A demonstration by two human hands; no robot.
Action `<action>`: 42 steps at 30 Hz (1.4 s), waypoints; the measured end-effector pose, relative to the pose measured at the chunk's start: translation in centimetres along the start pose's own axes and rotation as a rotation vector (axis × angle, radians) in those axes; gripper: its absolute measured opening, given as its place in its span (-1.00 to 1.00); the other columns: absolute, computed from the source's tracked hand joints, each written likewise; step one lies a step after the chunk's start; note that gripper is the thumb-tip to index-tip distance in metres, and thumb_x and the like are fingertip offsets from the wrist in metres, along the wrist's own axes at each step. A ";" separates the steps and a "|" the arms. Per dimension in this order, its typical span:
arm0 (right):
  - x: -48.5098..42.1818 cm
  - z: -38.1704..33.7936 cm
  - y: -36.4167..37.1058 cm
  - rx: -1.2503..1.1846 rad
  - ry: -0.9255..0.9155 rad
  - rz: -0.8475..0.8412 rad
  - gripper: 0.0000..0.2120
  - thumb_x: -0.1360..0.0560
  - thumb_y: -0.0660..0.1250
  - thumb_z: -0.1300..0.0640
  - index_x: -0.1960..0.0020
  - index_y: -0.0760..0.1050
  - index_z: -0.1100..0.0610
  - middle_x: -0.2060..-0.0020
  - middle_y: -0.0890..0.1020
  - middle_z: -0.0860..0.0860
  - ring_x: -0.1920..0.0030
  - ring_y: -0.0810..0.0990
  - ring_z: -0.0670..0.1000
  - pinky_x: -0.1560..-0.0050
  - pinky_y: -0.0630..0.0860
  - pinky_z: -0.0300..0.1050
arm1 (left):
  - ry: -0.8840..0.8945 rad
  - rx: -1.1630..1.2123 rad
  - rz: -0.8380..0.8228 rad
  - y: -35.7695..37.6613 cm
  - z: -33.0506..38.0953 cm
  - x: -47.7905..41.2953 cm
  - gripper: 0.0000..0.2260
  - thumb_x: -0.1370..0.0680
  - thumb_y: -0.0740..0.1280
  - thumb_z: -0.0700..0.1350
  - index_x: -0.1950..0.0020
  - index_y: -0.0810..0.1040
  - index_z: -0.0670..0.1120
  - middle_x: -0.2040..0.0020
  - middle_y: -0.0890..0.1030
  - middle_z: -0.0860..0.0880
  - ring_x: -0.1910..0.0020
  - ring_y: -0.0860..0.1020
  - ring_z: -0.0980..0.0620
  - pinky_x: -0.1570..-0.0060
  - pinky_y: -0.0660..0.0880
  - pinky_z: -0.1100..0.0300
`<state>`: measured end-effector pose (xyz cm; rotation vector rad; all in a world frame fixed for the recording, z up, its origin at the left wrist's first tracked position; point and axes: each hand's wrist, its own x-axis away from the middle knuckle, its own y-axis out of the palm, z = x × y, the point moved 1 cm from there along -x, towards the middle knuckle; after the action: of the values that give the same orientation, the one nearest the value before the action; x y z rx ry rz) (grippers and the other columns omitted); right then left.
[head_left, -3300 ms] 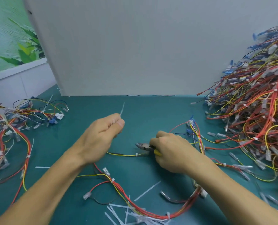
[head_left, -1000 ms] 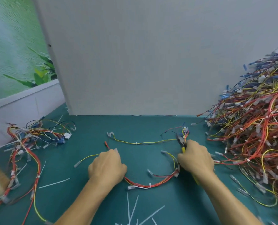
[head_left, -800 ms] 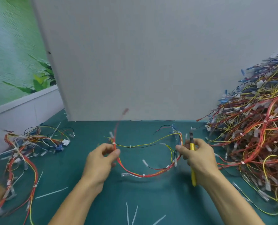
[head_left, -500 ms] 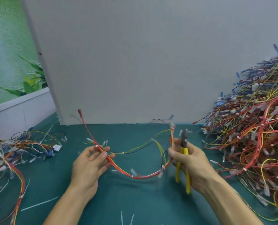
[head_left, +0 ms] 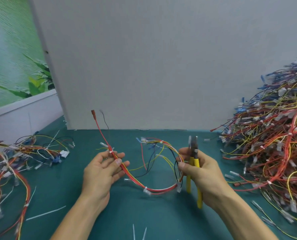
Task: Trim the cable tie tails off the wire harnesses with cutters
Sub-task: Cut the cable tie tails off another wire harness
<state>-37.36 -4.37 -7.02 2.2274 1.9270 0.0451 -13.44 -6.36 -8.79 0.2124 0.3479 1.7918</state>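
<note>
A wire harness of red, yellow, blue and black wires hangs in a loop between my hands above the green table. My left hand pinches its left part between thumb and fingers, just below a white cable tie; a red lead with a terminal sticks up from there. My right hand holds the right part of the harness with thumb and forefinger and also grips the yellow-handled cutters, jaws pointing up and shut. More white ties sit along the sagging bundle.
A large heap of harnesses fills the right side. A smaller bunch lies at the left. Cut tie tails lie on the green table near the front. A grey board stands upright behind.
Both hands lifted the harness off the table and now hold it raised between them. The cutters swung upright in my right hand, and the red lead now sticks up.
</note>
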 end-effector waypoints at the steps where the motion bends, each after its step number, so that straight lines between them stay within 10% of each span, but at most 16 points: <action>1: -0.2 0.1 -0.2 -0.082 0.035 0.035 -0.67 -0.43 0.31 0.54 0.02 0.57 0.16 0.30 0.67 -0.01 0.27 0.63 -0.03 0.20 0.55 -0.19 | -0.006 0.014 0.006 0.0 0.0 0.0 -0.82 -0.53 0.27 -0.41 0.04 0.50 -0.14 0.11 0.70 -0.05 0.19 0.69 -0.07 0.31 0.62 0.17; 20: -1.6 -0.5 -2.2 -0.613 0.230 0.152 -0.70 -0.50 0.15 0.51 0.04 0.49 0.16 0.39 0.61 0.04 0.31 0.68 0.04 0.27 0.63 -0.02 | -0.142 -0.013 0.065 0.1 -0.1 0.2 -0.87 -0.54 0.31 -0.34 -0.02 0.49 -0.14 0.12 0.68 -0.11 0.25 0.69 -0.12 0.42 0.58 0.15; 28: -1.5 -3.2 -3.3 -0.749 0.079 0.008 -0.69 -0.36 0.22 0.42 0.04 0.52 0.08 0.34 0.62 -0.04 0.26 0.68 -0.03 0.32 0.61 -0.09 | -0.548 0.294 -0.063 0.5 0.3 0.7 -0.95 -0.43 0.28 -0.34 0.17 0.50 -0.22 0.37 0.60 -0.14 0.36 0.66 -0.10 0.39 0.62 0.03; 33: -0.9 -3.9 -2.7 -0.743 0.097 -0.127 -0.72 -0.34 0.21 0.40 0.10 0.54 0.10 0.31 0.61 -0.03 0.26 0.67 -0.02 0.28 0.60 -0.10 | -0.709 0.524 -0.255 1.4 0.2 1.6 -0.95 -0.48 0.20 -0.28 0.19 0.39 -0.18 -0.10 0.58 -0.41 0.00 0.61 -0.39 0.11 0.56 -0.29; 38: -0.2 -3.5 -1.5 -0.665 0.160 -0.240 -0.71 -0.31 0.24 0.42 0.05 0.52 0.15 0.31 0.61 0.01 0.29 0.67 0.01 0.32 0.60 -0.05 | -0.632 0.642 -0.288 1.5 0.2 1.3 -0.82 -0.47 0.26 -0.21 0.31 0.52 -0.22 -0.10 0.61 -0.32 -0.12 0.57 -0.38 -0.02 0.50 -0.31; 42: -0.3 -3.1 -1.2 -0.557 0.170 -0.166 -0.64 -0.25 0.29 0.44 -0.01 0.51 0.19 0.34 0.63 0.07 0.28 0.69 0.09 0.34 0.61 0.00 | -0.459 0.605 -0.052 0.9 -0.4 0.3 -0.88 -0.51 0.26 -0.30 0.20 0.44 -0.12 0.18 0.68 -0.11 0.17 0.69 -0.13 0.16 0.63 -0.06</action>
<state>-39.08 -4.05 -4.13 1.7382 1.8737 0.6770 -14.47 -6.36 -8.82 1.0110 0.5472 1.4882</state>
